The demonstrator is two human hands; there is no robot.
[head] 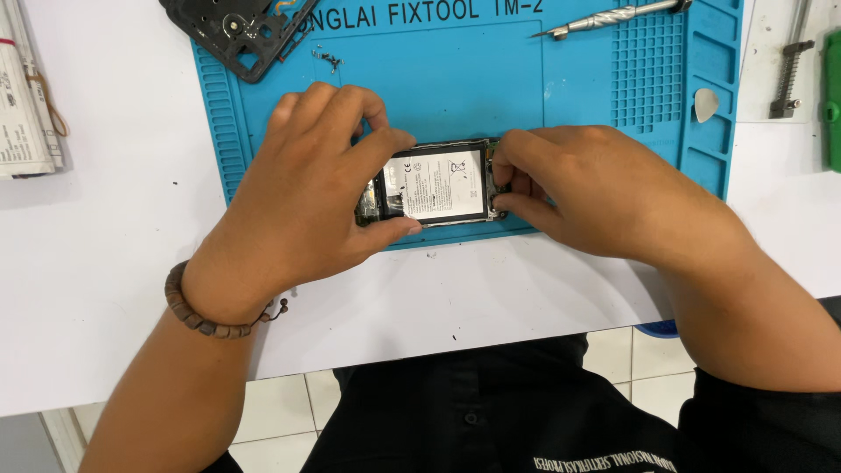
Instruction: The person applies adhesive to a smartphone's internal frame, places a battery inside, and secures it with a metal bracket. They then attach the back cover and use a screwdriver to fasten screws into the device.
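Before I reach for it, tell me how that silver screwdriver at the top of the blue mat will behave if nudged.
The screwdriver looks round-bodied and lies flat on the blue mat, so it would probably roll. Its metal look suggests it is stiff and rather heavy for its size. The knurled grip should keep it from slipping between fingers.

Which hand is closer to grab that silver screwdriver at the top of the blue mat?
Probably the right hand: the silver metal screwdriver lies at the blue rubber mat's top right, above it. The left hand grips the opened phone's far end.
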